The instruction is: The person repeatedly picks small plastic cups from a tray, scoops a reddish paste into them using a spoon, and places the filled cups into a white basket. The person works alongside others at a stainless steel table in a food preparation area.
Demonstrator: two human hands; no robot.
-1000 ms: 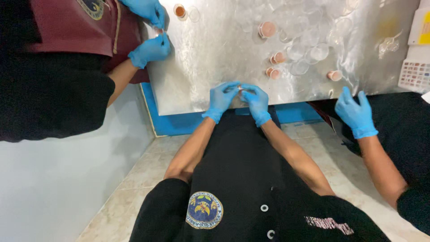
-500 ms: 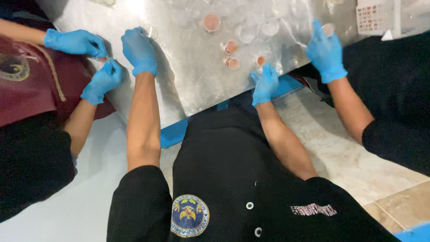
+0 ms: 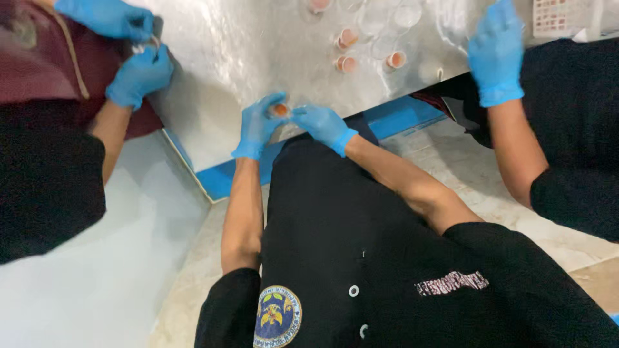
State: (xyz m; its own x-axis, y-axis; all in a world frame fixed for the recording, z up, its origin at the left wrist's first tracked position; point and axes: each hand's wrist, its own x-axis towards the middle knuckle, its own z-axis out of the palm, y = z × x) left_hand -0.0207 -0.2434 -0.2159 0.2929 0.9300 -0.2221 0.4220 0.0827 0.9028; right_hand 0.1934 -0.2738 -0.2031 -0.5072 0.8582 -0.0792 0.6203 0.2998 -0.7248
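Both my hands wear blue gloves and meet at the near edge of a foil-covered table (image 3: 258, 45). My left hand (image 3: 256, 125) and my right hand (image 3: 320, 124) together pinch a small clear cup with orange filling (image 3: 280, 110). Three more small orange-filled cups (image 3: 347, 37) (image 3: 348, 64) (image 3: 395, 59) stand farther out on the foil among empty clear cups (image 3: 387, 19).
A co-worker's gloved hands (image 3: 132, 61) at the left hold something small over the table's corner. Another person's gloved hand (image 3: 496, 55) rests on the table at the right. A white perforated tray (image 3: 558, 16) sits at the far right. The table has a blue rim (image 3: 400, 116).
My left hand came back from far out on the foil to the table's near edge. Both hands now hold one small orange cup between them. The view has shifted too.
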